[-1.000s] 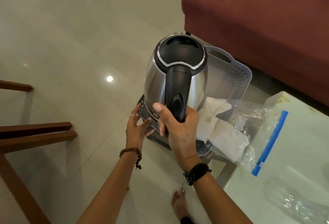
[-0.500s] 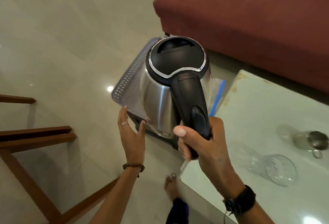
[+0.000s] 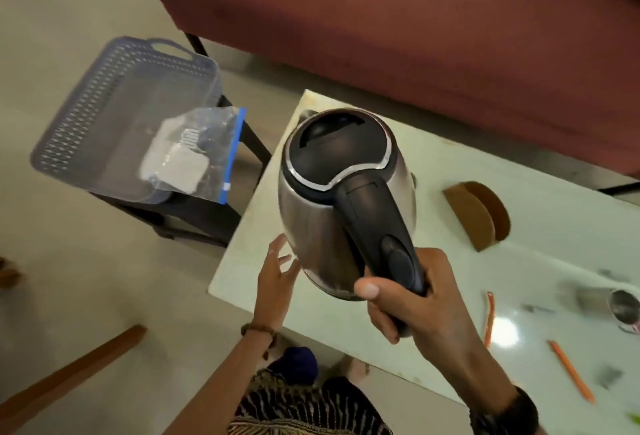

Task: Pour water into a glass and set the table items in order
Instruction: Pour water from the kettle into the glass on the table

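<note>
A steel electric kettle (image 3: 311, 223) with a black lid and black handle hangs in the air above the left end of the white table (image 3: 540, 272). My right hand (image 3: 408, 299) is closed around the lower part of the handle. My left hand (image 3: 277, 279) is open, fingers spread, just beside the kettle's lower left side. A small steel cup (image 3: 625, 310) stands at the table's right edge. No drinking glass shows in this view.
A grey perforated basket (image 3: 114, 102) sits on a black stand left of the table, a zip bag (image 3: 197, 154) with white contents lying in it. A brown holder (image 3: 479, 215) and orange sticks (image 3: 569, 381) lie on the table. A maroon sofa (image 3: 415, 36) runs behind.
The kettle has been carried from over the basket's stand to above the table's left end. The view swung right; the basket now lies to the left. My left hand followed, open.
</note>
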### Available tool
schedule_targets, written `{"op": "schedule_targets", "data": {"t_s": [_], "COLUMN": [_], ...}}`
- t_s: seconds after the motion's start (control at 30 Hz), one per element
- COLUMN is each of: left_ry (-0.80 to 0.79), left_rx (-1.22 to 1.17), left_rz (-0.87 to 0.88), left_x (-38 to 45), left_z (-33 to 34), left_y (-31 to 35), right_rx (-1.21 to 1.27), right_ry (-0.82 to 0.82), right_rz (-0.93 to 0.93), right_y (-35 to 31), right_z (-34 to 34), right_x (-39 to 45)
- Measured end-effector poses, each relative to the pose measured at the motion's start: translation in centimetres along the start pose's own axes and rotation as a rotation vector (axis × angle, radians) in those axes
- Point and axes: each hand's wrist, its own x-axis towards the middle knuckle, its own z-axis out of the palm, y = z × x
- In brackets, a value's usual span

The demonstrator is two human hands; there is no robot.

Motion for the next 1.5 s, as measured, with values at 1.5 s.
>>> {"op": "schedule_targets", "data": {"t_s": [1.5], "left_ry": [-0.278], "left_rx": [-0.346], "left_rz": [-0.261], "left_x": [5.4], "left_z": [3.8], "left_y": [-0.6], "right_rx": [-0.260], "right_ry": [-0.082], "right_rz": [0.615], "right_y": [8.3], "right_z": [-3.7], "right_x": [-0.1]}}
